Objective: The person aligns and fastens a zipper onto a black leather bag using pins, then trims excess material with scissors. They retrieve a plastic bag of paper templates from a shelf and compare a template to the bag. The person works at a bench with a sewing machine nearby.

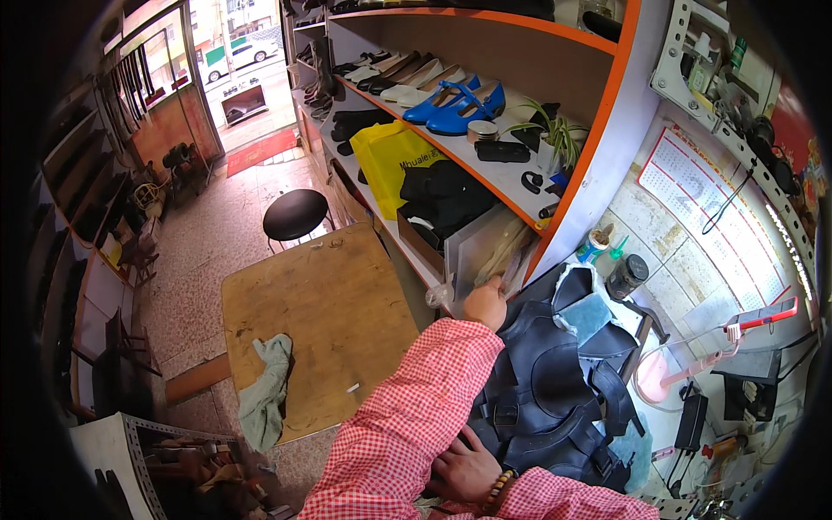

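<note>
My left hand (487,305) reaches forward to the lower shelf, its fingers closed at the edge of a clear plastic bag (485,247) with tan material in it. The fingertips are partly hidden. My right hand (468,468), with a beaded bracelet at the wrist, lies low beneath the left sleeve. Its visible fingers are spread, and I see nothing held. Right beside both hands is a heap of black leather (555,381) with straps and buckles, showing a pale blue fleecy lining (585,321) at its top.
A worn wooden tabletop (321,321) stands left, bearing a grey-green cloth (270,390) and a small white stick (353,387). Orange-edged shelves hold blue shoes (455,104) and a yellow bag (381,165). A dark jar (627,276) and a pink stand (663,373) are at right.
</note>
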Motion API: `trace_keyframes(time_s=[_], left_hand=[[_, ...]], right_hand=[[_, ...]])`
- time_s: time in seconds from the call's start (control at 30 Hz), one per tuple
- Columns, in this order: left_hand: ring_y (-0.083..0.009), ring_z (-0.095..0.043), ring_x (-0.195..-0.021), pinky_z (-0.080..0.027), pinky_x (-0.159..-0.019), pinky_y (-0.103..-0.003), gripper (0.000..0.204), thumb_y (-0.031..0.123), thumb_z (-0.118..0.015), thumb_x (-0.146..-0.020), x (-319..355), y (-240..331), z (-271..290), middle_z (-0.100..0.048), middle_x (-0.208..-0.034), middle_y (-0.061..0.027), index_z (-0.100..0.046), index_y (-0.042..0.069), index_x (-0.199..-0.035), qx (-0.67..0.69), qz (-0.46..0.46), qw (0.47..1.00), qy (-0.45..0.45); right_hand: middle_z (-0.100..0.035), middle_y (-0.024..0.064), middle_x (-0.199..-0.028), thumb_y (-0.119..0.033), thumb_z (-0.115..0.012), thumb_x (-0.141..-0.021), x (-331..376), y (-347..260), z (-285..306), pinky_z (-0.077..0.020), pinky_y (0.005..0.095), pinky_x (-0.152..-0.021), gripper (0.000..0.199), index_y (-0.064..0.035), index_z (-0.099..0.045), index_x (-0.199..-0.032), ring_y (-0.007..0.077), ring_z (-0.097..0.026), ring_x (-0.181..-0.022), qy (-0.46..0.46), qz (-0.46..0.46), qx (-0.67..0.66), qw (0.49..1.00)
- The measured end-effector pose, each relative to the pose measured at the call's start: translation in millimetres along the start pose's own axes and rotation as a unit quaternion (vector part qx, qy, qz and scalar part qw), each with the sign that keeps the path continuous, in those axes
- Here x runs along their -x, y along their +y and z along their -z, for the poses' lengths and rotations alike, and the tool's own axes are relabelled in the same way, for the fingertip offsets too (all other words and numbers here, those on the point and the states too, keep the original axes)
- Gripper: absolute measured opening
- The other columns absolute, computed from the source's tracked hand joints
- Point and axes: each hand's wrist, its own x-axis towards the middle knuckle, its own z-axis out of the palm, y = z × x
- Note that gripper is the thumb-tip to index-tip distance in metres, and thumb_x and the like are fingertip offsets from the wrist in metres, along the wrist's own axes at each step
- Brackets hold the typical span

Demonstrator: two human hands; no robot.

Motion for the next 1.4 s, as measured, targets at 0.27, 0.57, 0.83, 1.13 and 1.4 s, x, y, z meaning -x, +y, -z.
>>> trace_keyframes(time_s=[0.27, 0.57, 0.83, 1.13, 1.4], left_hand=[[-0.0296, -0.067, -0.077, -0.051, -0.067, -0.039, 0.030, 0.007, -0.064, -0.083, -30.5, -41.1, -25.4, -0.067, -0.083, -0.0164, -0.057, 0.004, -0.112, 0.200, 0.146, 0.960, 0.129], [-0.0186, -0.065, -0.057, -0.049, -0.050, -0.030, 0.059, -0.001, -0.065, -0.083, -35.8, -29.7, -11.7, -0.065, -0.075, -0.0128, -0.038, -0.004, -0.135, 0.377, 0.193, 0.892, 0.159], [-0.0333, -0.067, -0.089, -0.052, -0.081, -0.039, 0.050, 0.018, -0.079, -0.076, -47.6, -25.2, 11.2, -0.068, -0.097, -0.0229, -0.055, -0.004, -0.114, 0.257, 0.285, 0.902, 0.197], [-0.0354, -0.067, -0.098, -0.051, -0.085, -0.040, 0.033, 0.021, -0.071, -0.086, -44.0, -30.7, 17.3, -0.068, -0.106, -0.0201, -0.066, 0.000, -0.111, 0.162, 0.230, 0.948, 0.151], [-0.0338, -0.061, -0.090, -0.049, -0.083, -0.041, 0.023, 0.022, -0.065, -0.092, -49.5, -31.0, 28.4, -0.058, -0.097, -0.0163, -0.073, 0.002, -0.097, 0.164, 0.167, 0.905, 0.355]], right_hand=[[-0.063, 0.0042, -0.126, -0.044, -0.060, -0.086, -1.1, 0.4, 0.3, -0.0138, 0.0548, -0.118, 0.044, -0.0118, -0.068, -0.116, 0.0258, -0.045, -0.132, -0.002, 0.002, 0.000, 1.000], [-0.063, 0.0053, -0.126, -0.041, -0.060, -0.083, 2.1, 0.4, -0.6, -0.0145, 0.0560, -0.117, 0.043, -0.0125, -0.068, -0.115, 0.0279, -0.044, -0.133, -0.015, -0.001, 0.006, 1.000], [-0.056, 0.0069, -0.139, -0.041, -0.059, -0.082, 7.4, 4.1, -10.5, -0.0089, 0.0589, -0.118, 0.053, -0.0160, -0.062, -0.129, 0.0298, -0.035, -0.141, -0.072, 0.004, 0.021, 0.997], [-0.056, 0.0064, -0.139, -0.043, -0.059, -0.082, 7.3, 1.8, -5.7, -0.0069, 0.0580, -0.118, 0.055, -0.0163, -0.062, -0.130, 0.0295, -0.037, -0.140, -0.078, -0.004, 0.014, 0.997], [-0.054, 0.0045, -0.141, -0.041, -0.056, -0.086, 7.9, 0.5, -8.6, -0.0087, 0.0562, -0.119, 0.052, -0.0166, -0.059, -0.132, 0.0274, -0.037, -0.140, -0.023, -0.006, 0.002, 1.000]])
